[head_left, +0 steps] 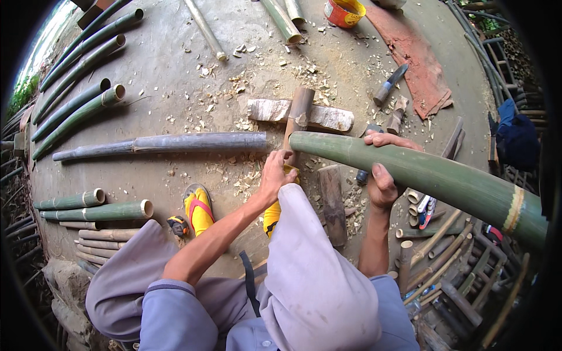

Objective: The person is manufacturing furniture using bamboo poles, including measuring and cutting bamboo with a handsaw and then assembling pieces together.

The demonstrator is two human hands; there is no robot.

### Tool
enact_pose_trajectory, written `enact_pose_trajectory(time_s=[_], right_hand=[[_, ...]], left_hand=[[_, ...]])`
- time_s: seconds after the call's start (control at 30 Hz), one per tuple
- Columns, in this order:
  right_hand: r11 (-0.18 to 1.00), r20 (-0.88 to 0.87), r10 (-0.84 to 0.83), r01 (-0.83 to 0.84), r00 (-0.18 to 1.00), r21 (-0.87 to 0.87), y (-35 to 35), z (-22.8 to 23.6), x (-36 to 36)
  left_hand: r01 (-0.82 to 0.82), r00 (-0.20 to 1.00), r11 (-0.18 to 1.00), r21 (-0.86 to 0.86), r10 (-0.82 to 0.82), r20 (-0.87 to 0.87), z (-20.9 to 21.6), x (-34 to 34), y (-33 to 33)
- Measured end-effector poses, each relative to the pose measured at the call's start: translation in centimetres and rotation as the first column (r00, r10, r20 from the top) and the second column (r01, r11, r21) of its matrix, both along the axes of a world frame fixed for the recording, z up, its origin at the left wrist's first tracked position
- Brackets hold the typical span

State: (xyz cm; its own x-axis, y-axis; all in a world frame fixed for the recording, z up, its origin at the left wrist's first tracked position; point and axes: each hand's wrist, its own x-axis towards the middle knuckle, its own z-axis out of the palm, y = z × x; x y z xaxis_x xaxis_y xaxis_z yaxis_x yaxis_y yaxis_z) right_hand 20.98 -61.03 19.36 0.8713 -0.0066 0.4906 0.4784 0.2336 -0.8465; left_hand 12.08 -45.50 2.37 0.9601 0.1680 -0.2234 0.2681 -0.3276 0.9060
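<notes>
A thick green bamboo pole (363,153) slants across from the centre to the right edge, with a pale ring near its far right part. My right hand (383,172) is closed around it, thumb on the near side and fingers over the far side. The pole's cut end lies against a short brown bamboo piece (301,105), which crosses a rough pale block (331,117). My left hand (276,174) is just below that cut end, its bent fingers partly apart and close to the rim. Nothing shows in it, and whether its fingertips touch the pole is unclear.
A greyish bamboo pole (199,144) lies left of centre. Green poles (82,110) line the left side. A blade with a dark handle (391,85), a wooden block (332,205), a red-yellow tub (345,11) and a reddish cloth (418,70) are around. Chips litter the ground.
</notes>
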Motion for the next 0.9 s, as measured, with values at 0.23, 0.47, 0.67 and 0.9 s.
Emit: enact_pose_trajectory(time_s=[0.23,0.47,0.67,0.9], right_hand=[[0.987,0.021,-0.001,0.004,1.0,-0.161,-0.7,1.1,0.3],[0.699,-0.22,-0.233,0.006,0.947,-0.715,-7.0,4.3,-2.8],[0.029,0.073,-0.276,0.084,0.958,-0.996,-11.3,3.3,-8.2],[-0.166,0.106,-0.193,0.074,0.975,-0.983,-14.2,2.9,-10.8]], left_hand=[[-0.058,0.98,0.998,-0.004,0.058,0.19,2.1,0.3,-0.9],[-0.176,0.952,0.693,-0.699,0.3,0.058,7.5,4.8,4.9],[0.115,0.977,0.109,-0.987,0.167,0.132,12.1,4.5,4.5],[-0.283,0.953,0.159,-0.946,0.158,-0.259,8.0,1.5,0.7]])
